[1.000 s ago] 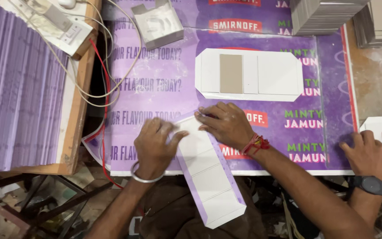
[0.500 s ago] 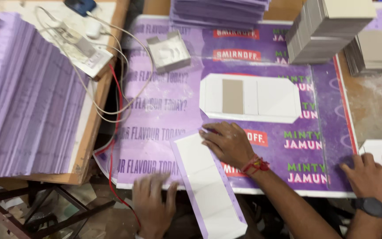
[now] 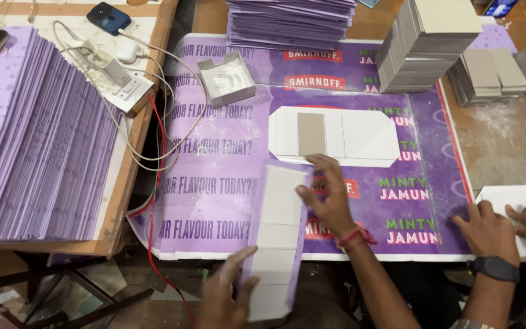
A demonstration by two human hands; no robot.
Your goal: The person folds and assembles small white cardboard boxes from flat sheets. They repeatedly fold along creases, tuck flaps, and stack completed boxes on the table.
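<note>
A long white card strip with purple edges point(image 3: 277, 234) lies lengthwise over the near edge of the purple printed mat point(image 3: 214, 201). My left hand point(image 3: 221, 297) grips the strip's lower end from the left, off the table edge. My right hand point(image 3: 330, 198), with a red thread at the wrist, lies flat on the mat with its thumb against the strip's upper right edge and its fingertips near a flat white die-cut sheet point(image 3: 360, 137). A grey board point(image 3: 311, 134) is stuck on that sheet.
Purple sheet stacks stand at left point(image 3: 38, 146) and at the back point(image 3: 290, 21). Grey board stacks point(image 3: 433, 42) are back right. A small white tray point(image 3: 227, 78), a power strip with cables point(image 3: 120, 85) and a phone point(image 3: 109, 17) lie nearby. A co-worker's hands point(image 3: 488, 228) press a white sheet at right.
My left hand has slid off the strip's top down to its lower end below the table edge. The strip has swung more upright. The right hand stays by its upper end.
</note>
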